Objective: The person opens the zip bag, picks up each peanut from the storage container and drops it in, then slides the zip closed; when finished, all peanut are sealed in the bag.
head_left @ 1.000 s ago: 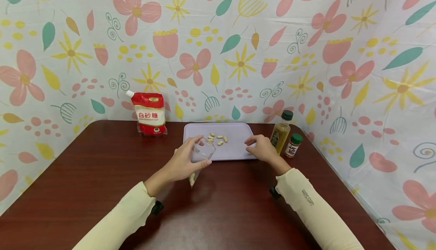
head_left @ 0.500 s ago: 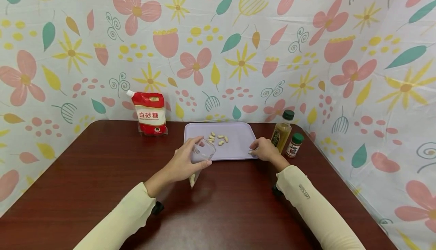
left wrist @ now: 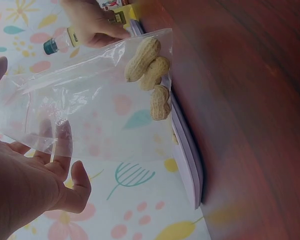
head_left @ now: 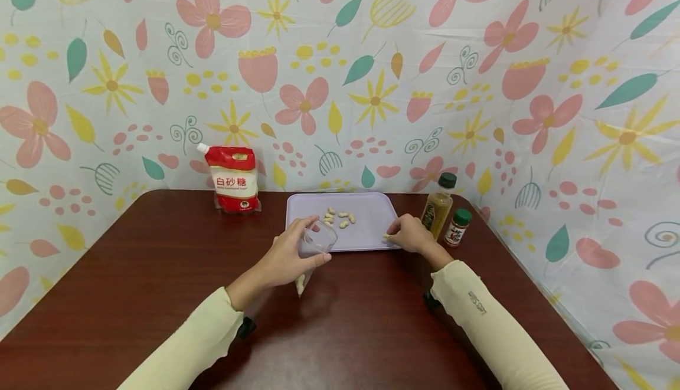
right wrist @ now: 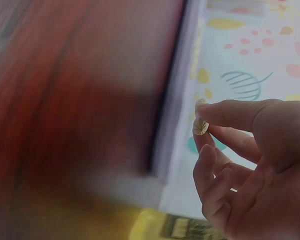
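Observation:
In the head view my left hand (head_left: 287, 260) holds a clear plastic bag (left wrist: 100, 100) by its mouth, in front of the lilac tray (head_left: 366, 204). Three peanuts (left wrist: 144, 60) lie in the bottom of the bag, best seen in the left wrist view. Over the tray's near right corner, my right hand (head_left: 413, 233) pinches one peanut (right wrist: 201, 125) between thumb and fingers. Several loose peanuts (head_left: 343, 224) lie on the tray's middle, left of my right hand.
An oil bottle (head_left: 437, 213) with a dark green cap and a small green-capped jar (head_left: 457, 228) stand right of the tray. A red and white sugar pouch (head_left: 235, 180) stands at the back left of the brown table (head_left: 175, 260). A flowered cloth hangs behind.
My right hand, with its fingers apart a second ago, has gone down to the tray's right end and now pinches a peanut. The left hand and bag stay nearly where they were.

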A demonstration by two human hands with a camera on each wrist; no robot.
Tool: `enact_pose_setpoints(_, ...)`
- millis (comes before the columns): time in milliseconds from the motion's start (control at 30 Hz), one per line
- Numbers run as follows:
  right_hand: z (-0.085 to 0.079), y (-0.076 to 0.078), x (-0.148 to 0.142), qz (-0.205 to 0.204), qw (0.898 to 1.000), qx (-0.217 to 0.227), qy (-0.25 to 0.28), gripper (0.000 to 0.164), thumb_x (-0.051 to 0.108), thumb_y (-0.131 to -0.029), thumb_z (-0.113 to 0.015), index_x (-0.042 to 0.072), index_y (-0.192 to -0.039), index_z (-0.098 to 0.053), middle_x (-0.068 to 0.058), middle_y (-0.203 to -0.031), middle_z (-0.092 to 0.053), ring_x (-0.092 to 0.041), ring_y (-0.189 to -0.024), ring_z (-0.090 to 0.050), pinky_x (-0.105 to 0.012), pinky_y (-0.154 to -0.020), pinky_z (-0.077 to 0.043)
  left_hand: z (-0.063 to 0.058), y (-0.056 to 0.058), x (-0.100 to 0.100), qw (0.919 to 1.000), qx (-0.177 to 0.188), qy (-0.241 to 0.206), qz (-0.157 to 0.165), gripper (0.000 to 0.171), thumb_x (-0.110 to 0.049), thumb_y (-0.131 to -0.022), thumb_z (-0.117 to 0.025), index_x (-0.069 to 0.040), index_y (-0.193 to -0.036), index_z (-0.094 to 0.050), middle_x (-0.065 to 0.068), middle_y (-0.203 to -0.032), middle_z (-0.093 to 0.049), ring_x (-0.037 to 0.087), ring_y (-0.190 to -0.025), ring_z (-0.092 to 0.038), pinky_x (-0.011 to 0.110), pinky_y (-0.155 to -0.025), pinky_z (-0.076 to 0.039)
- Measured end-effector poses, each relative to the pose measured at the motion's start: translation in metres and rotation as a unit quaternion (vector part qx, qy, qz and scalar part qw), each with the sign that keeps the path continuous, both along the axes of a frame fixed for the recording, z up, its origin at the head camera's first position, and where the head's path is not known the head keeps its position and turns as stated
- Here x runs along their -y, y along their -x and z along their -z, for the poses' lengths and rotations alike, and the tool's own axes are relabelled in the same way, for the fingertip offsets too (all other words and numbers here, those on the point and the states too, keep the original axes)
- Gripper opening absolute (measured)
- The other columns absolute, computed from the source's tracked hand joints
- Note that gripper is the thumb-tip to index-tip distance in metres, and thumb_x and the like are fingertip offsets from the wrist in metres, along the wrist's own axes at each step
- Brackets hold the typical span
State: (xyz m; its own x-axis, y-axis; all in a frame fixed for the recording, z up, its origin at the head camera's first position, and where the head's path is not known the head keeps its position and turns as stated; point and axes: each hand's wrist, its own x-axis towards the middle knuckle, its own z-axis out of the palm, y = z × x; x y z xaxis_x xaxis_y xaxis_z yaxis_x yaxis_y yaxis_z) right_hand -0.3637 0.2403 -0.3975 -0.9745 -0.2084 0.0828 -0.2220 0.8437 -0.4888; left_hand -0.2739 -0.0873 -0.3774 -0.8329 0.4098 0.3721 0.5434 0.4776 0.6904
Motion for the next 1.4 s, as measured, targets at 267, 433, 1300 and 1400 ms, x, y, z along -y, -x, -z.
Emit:
enact_pose_setpoints(267,-0.026,-0.024,0.024,-0.042,0.997,-0.054,0.043,0.012,0.016,-0.089,-0.072,0.005,-0.092,-0.077,-0.008,-0.094,-0.072,-0.017,-0.075,-0.061,-0.033,-0.066,-0.049,0.001,-0.001,-0.001,1.0000,-0.007,0.003,0.002,0.078,-0.040,-0.086,-0.077,-0.012,-0.148,-0.040,0.004,-0.131,-0.054,0.020,-0.119,-0.052,0.058,-0.098,-0.029)
enact_pose_setpoints(433,-0.043,-0.041,0.046,-0.064,0.992,-0.085,0.072,0.011,0.016,-0.090,-0.072,0.007,-0.093,-0.077,-0.008,-0.094,-0.072,-0.014,-0.053,-0.053,-0.030,-0.053,-0.044,0.002,-0.001,-0.002,1.0000,-0.007,0.002,0.002,0.078,-0.040,-0.086,-0.076,-0.012,-0.148,-0.040,0.006,-0.131,-0.054,0.021,-0.118,-0.052,0.057,-0.095,-0.028)
enact_pose_setpoints(1300,-0.084,-0.091,0.117,-0.176,0.963,-0.152,0.137,0.007,0.014,-0.089,-0.074,0.009,-0.093,-0.076,-0.002,-0.094,-0.070,-0.010,-0.048,-0.046,-0.025,-0.046,-0.040,0.001,-0.002,-0.006,0.9998,-0.011,0.011,0.009,0.077,-0.041,-0.088,-0.075,-0.010,-0.149,-0.038,0.000,-0.131,-0.052,0.023,-0.112,-0.051,0.052,-0.086,-0.031)
enact_pose_setpoints(1400,-0.083,-0.090,0.119,-0.178,0.963,-0.148,0.137,0.008,0.013,-0.089,-0.074,0.007,-0.094,-0.076,-0.002,-0.094,-0.071,-0.011,-0.050,-0.048,-0.025,-0.047,-0.041,0.001,-0.002,-0.006,0.9999,-0.011,0.010,0.006,0.077,-0.041,-0.088,-0.075,-0.011,-0.149,-0.038,0.001,-0.133,-0.052,0.022,-0.113,-0.052,0.055,-0.088,-0.031)
